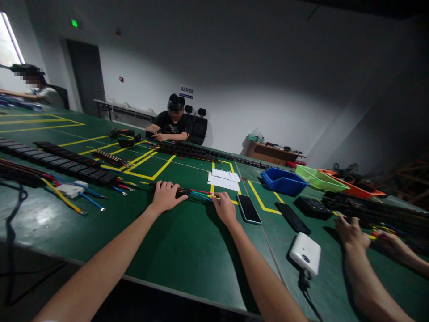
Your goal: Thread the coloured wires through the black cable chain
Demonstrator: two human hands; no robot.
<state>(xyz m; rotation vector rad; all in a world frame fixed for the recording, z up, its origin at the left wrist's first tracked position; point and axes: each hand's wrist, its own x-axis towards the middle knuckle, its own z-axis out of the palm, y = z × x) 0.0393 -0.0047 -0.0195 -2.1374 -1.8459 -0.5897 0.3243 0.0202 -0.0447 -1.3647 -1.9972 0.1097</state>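
Note:
My left hand [166,197] lies over a bundle of wires with a dark body [182,191], its fingers curled across the far side and its thumb along the near side. Red, green and blue wires [200,193] run from the bundle to the right. Their yellow-tipped ends are at my right hand [224,207], which is closed in a pinch around them. Part of the bundle is hidden under my left palm. Just right of my right hand lies a phone [250,209], with white paper sheets [224,180] behind.
Long black strips [56,161] and lugged cables [72,201] lie at left. A blue bin [284,181], a green bin [320,178] and a white power bank [305,253] are at right. A co-worker's hands [353,232] work beside me; another person [172,120] sits opposite.

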